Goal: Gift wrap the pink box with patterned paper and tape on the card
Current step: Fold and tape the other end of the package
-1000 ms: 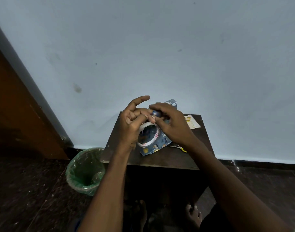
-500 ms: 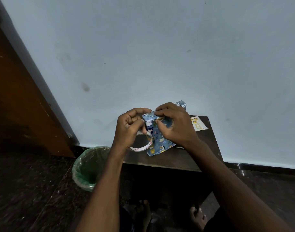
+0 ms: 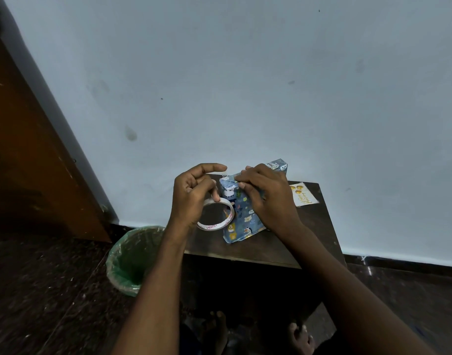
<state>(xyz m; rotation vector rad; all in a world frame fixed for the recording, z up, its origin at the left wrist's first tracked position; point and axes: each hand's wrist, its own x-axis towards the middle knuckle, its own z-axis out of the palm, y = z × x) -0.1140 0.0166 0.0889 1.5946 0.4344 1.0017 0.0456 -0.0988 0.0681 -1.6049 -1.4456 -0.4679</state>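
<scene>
Head view, room: dark wooden table against a pale blue wall; dark floor.
Writing: red letters on the tape roll, unreadable; gold script on the card.
Bin: green-lined bin, contents unclear.
Box: wrapped box tilted on the table.
Left hand: grips the roll.
Right hand: pinches the box's top fold.

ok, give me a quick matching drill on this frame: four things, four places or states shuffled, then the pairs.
Things:
1. tape roll
2. wrapped box
3. card
4. bin

Places or states:
A. on the floor, left of the table
B. flat on the table's far right corner
C. held by the left hand
D. tilted on the table under the right hand

Pairs: 1-C, 2-D, 3-B, 4-A
</scene>
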